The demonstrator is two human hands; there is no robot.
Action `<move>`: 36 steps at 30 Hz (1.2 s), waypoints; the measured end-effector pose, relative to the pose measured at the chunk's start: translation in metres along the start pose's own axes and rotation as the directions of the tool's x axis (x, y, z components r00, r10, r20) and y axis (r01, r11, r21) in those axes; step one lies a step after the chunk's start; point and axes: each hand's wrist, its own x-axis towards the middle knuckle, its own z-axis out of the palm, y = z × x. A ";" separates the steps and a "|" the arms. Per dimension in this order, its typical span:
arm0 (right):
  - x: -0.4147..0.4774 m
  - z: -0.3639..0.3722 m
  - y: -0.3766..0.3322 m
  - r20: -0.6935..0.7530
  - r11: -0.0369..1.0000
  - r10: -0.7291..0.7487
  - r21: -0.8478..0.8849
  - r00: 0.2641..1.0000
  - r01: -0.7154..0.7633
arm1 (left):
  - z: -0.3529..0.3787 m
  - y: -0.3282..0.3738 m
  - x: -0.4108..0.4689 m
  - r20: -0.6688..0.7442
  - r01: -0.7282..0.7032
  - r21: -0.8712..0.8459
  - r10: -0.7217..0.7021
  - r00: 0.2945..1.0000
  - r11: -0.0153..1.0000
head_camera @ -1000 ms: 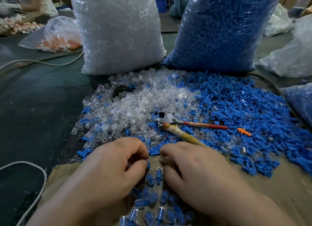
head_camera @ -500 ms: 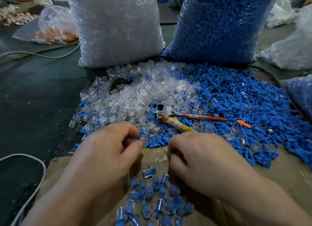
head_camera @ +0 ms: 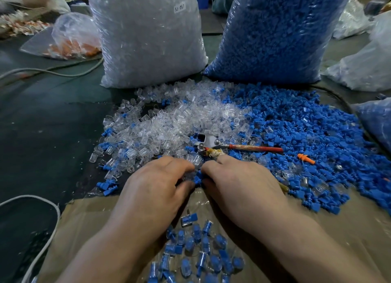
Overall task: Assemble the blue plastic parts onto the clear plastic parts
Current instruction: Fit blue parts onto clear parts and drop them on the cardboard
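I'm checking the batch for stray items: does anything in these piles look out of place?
Yes. One orange piece lies alone among the blue parts on the right. A metal tool with a red handle lies half buried where the clear parts meet the blue ones.

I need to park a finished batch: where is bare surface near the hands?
Free: the cardboard right of the right hand, short of the blue pile; the dark mat left of the clear pile, beyond the white cable. Crowded: finished pieces between the forearms, and both piles ahead.
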 end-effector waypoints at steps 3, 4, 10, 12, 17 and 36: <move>0.001 0.001 0.002 -0.002 1.000 0.011 0.022 1.000 -0.011 | 0.002 -0.001 0.001 -0.032 0.003 -0.070 -0.005 0.999 0.998; 0.001 0.001 0.002 -0.007 1.000 0.015 0.022 1.000 -0.015 | 0.003 -0.002 0.001 -0.049 0.006 -0.091 -0.011 0.999 0.996; -0.003 0.002 0.002 -0.100 0.997 -0.021 0.070 0.995 0.028 | 0.011 -0.012 0.001 -0.193 0.107 -0.400 -0.198 0.961 0.910; -0.003 0.001 -0.002 -0.081 0.996 -0.074 0.050 0.994 0.078 | 0.014 -0.012 -0.001 -0.167 0.150 -0.629 -0.320 0.932 0.763; -0.002 0.004 -0.005 -0.013 0.995 -0.093 -0.022 0.996 0.092 | 0.008 -0.009 0.000 -0.168 0.121 -0.738 -0.355 0.920 0.664; -0.011 -0.008 0.004 0.032 0.563 0.287 0.803 0.957 -0.196 | -0.001 -0.005 -0.002 0.253 0.305 -0.946 -0.331 0.909 0.114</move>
